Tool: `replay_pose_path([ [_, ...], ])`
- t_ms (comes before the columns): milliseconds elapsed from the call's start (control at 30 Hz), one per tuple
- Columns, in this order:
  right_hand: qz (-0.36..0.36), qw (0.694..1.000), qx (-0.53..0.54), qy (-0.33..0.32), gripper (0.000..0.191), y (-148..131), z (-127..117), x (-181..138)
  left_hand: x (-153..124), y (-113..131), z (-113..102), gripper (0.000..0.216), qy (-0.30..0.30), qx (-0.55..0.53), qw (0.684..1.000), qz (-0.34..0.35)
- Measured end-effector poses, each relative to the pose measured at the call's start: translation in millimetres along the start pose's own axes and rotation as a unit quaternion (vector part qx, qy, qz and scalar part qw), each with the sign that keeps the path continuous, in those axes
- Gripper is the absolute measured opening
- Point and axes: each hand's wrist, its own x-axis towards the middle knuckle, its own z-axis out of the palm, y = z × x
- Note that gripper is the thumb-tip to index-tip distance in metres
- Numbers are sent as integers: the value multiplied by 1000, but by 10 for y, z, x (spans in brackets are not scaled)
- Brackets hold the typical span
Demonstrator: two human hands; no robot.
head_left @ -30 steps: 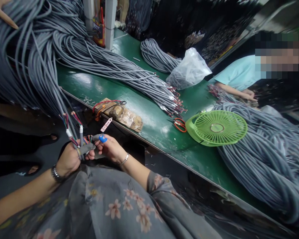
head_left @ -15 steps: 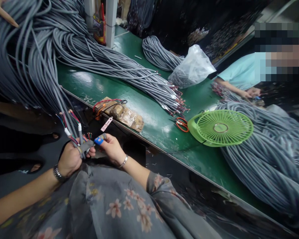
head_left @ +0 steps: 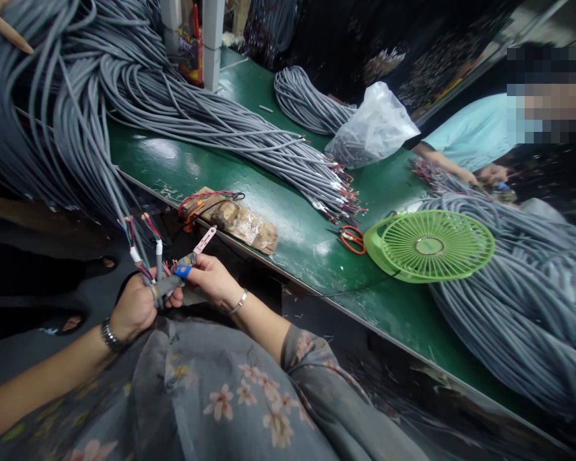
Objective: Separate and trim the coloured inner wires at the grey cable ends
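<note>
Together both hands (head_left: pixel 173 296) pinch smooth grey cable ends (head_left: pixel 159 272).

Grey cables (head_left: pixel 211 125); green fan (head_left: pixel 429 246); green table (head_left: pixel 288 224)

The cables (head_left: pixel 196 121) have smooth, matt grey plastic sheaths. The bench (head_left: pixel 173 163) top is glossy green, scuffed pale near its front edge. On that edge a block (head_left: pixel 240 221) is wrapped in shiny, wrinkled brown tape. The fan (head_left: pixel 432 246) is smooth green plastic, the bag (head_left: pixel 374 128) thin crinkled clear film. The watch (head_left: pixel 108 334) and bangle (head_left: pixel 240 301) are shiny metal, the dress (head_left: pixel 230 397) soft printed cloth.
</note>
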Motion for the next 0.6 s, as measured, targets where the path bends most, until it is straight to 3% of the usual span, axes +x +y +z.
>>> replay_pose_path([
  [300, -48, 994, 21, 101, 49, 215, 100, -64, 3, -10, 14, 29, 24, -17, 999, 24],
  [600, -3, 1000, 8, 24, 53, 38, 88, -53, 2, -58, -12, 31, 19, -10, 999, 25],
])
